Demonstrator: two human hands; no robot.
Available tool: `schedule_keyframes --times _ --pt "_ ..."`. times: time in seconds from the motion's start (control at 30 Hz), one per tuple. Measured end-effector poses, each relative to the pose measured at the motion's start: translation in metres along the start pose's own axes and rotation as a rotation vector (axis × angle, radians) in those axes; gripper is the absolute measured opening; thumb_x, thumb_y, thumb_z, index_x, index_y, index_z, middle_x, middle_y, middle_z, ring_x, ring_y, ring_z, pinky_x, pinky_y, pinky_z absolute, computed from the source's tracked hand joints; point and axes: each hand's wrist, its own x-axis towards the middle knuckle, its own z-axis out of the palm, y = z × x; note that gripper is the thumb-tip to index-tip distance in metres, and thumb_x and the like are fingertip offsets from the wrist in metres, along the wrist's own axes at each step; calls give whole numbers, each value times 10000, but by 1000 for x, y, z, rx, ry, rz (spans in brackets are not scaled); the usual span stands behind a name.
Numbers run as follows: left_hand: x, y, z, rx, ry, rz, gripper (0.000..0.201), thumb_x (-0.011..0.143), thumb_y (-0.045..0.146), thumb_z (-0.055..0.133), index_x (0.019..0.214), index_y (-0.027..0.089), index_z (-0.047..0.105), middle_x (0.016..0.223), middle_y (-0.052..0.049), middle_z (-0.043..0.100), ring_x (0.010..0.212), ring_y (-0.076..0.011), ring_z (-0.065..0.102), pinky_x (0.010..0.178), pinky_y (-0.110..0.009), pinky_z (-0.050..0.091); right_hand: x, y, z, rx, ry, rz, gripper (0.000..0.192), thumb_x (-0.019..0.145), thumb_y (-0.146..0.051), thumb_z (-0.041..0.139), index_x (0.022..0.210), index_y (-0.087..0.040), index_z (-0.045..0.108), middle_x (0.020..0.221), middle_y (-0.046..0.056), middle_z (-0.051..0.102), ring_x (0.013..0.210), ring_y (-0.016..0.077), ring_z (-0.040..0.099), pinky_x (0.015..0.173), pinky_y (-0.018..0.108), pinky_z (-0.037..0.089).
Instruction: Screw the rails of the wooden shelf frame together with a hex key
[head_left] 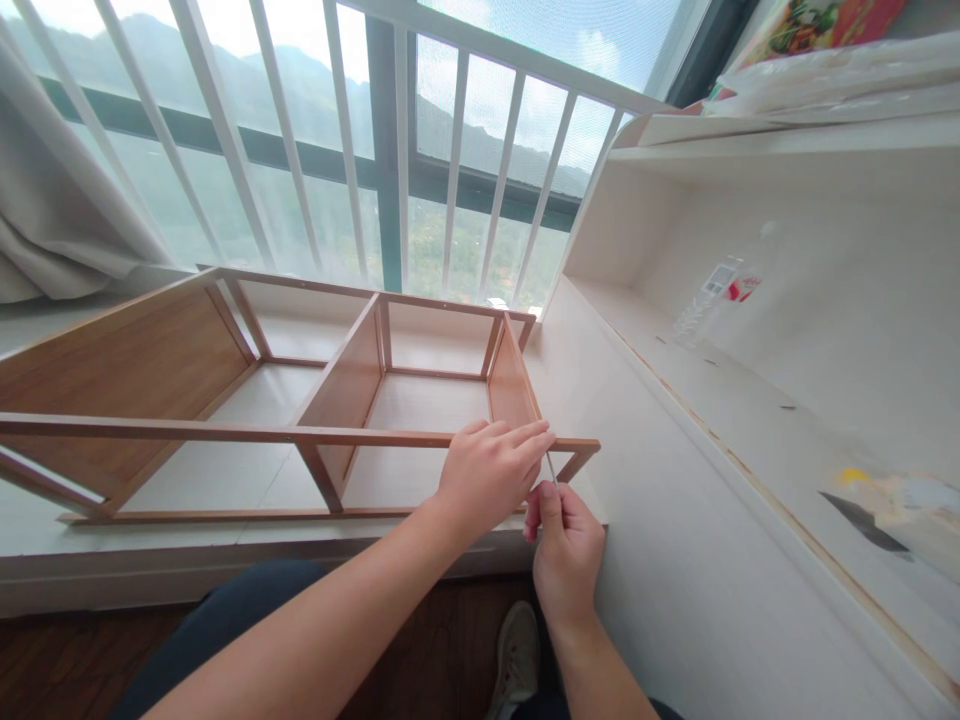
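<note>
Step in hand looked like fastening a joint at the near right corner of the wooden shelf frame (pixel 300 400), which lay on its side on the white windowsill ledge (pixel 675 560).

Right hand (pixel 566 550) was closed in a pinch around a thin metal tool (pixel 551 467) — probably a hex key or small screwdriver, too thin to tell — with the tip up against the front rail (pixel 225 432) near the corner.

Left hand (pixel 487 475) was half curled, fingers draped over the same rail, steadying it just above the tool.

Next move would likely call for turning the tool while keeping the rail pressed still.

Farther off — a plastic bottle (pixel 716 290) lay in the white shelving at right, and white window bars (pixel 450 170) stood behind the frame.
</note>
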Motion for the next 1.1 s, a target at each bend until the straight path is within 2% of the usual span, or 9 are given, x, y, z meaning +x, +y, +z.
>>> schedule_keyframes --times 0.17,0.4,0.7,1.1 --pt "0 0 0 -15 13 -4 205 935 227 603 1070 314 732 1215 92 755 762 -130 672 672 -345 411 0 -2 0 40 -10 19 506 968 -575 536 640 -190 553 519 -37 507 493 112 454 500 232 360" --pt "-1 0 0 -6 -5 -4 226 939 237 594 1103 311 731 1222 56 757 774 -128 676 683 -342 421 4 3 -3 127 18 45 459 963 -557 557 685 -192 564 548 -41 497 505 118 440 483 237 365" --pt "-1 0 0 -24 7 -1 219 929 229 611 1106 307 714 1233 89 748 779 -136 677 669 -359 412 0 -3 -7 -52 20 -39 448 966 -534 566 676 -192 577 535 -46 504 512 113 464 526 230 371" --pt "-2 0 -2 -37 -21 1 246 929 209 596 1128 303 706 1263 85 736 808 -127 683 683 -359 413 -1 1 -4 103 44 -6 432 961 -527 581 695 -187 590 540 -40 511 509 115 465 507 235 385"
